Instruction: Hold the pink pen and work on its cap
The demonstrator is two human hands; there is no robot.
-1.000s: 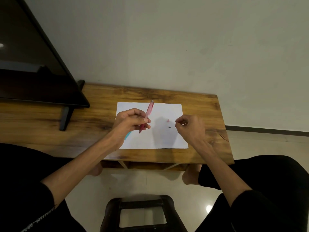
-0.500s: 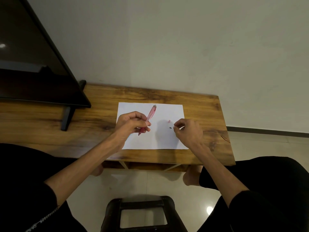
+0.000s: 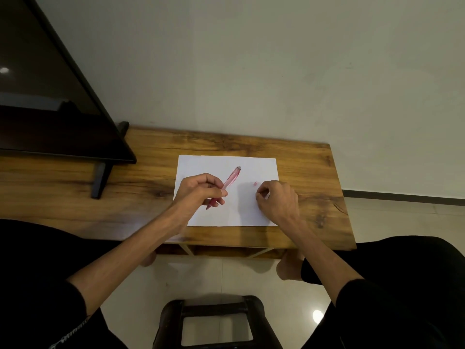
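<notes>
The left hand (image 3: 201, 191) grips a translucent pink plastic pen (image 3: 227, 183) above the white paper sheet (image 3: 226, 217) near the wooden table's (image 3: 151, 177) right end. The right hand (image 3: 275, 200) pinches something tiny; beside it lies a small pink piece (image 3: 255, 183), which a careless brush could flick off the table edge.

A translucent pink pen (image 3: 230, 183) over a white sheet of paper (image 3: 226, 162); the table (image 3: 151, 172) is honey-brown wood with dark grain streaks; black television (image 3: 50, 96).
</notes>
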